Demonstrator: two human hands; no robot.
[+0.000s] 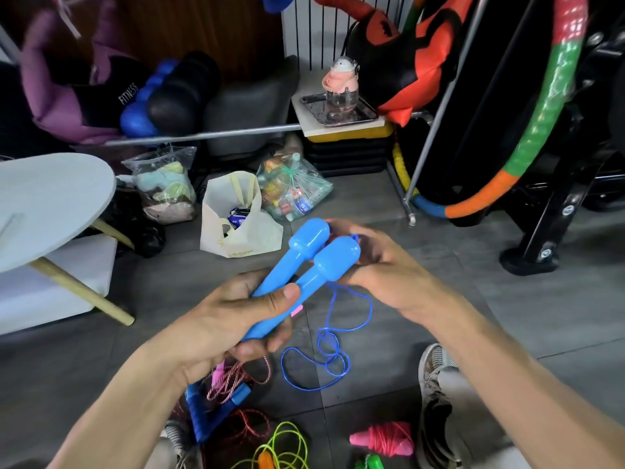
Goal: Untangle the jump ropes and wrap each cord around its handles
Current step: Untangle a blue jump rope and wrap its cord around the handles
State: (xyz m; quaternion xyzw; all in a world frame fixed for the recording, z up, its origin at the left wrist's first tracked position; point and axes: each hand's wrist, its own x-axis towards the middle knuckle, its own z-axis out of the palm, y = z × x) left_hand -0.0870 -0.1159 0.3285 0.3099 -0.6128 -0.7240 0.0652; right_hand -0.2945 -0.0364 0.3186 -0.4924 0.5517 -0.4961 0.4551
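- Your left hand wraps its fingers and thumb round the shafts of the two blue handles, clamping them side by side so they act as one spool for the winding.
- Your right hand sits just beyond the handles' bulbous ends, fingers curled there; it seems to pinch the blue cord where it leaves the caps, though the pinch itself is hidden behind the handles.
- The cord drops below the handles in loose loops onto the floor, free of the other ropes (so the untangling of this one looks done and wrapping looks barely begun).
- Below the handles and nearer to you lie the rest: a red-and-white twisted rope over another blue handle, a yellow-green cord, and a pink rope already wound tight on its handles.
- Holding the handles up off the floor probably gives the cord room to swing round them without snagging the pile.
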